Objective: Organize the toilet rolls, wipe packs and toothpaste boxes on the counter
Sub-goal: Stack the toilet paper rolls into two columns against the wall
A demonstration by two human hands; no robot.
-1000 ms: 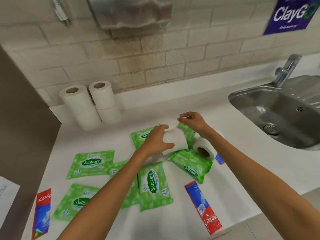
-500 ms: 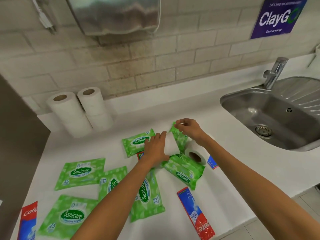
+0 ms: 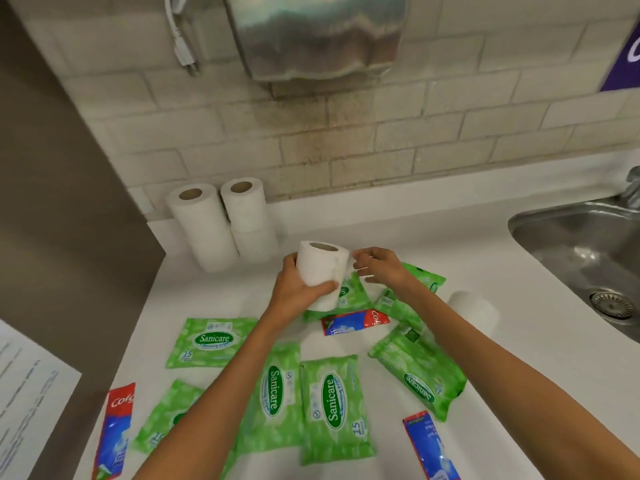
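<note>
At the back-left corner of the counter (image 3: 450,237), stacked toilet rolls (image 3: 207,230) stood upright, with wipe packs (image 3: 211,341) and toothpaste boxes (image 3: 353,322) scattered toward the front edge. Mid-counter, the left hand (image 3: 298,289) gripped an upright toilet roll (image 3: 323,268), fingers wrapped round its lower half, over the packs. The right hand (image 3: 379,268) sat just beside that roll's right side, fingers half curled; couldn't tell if they pinched its paper. Another roll (image 3: 474,310) lay on its side further right.

An upright white toilet roll (image 3: 322,268) is gripped in the left hand (image 3: 294,289) above scattered green wipe packs (image 3: 211,341) and red toothpaste boxes (image 3: 353,322).
</note>
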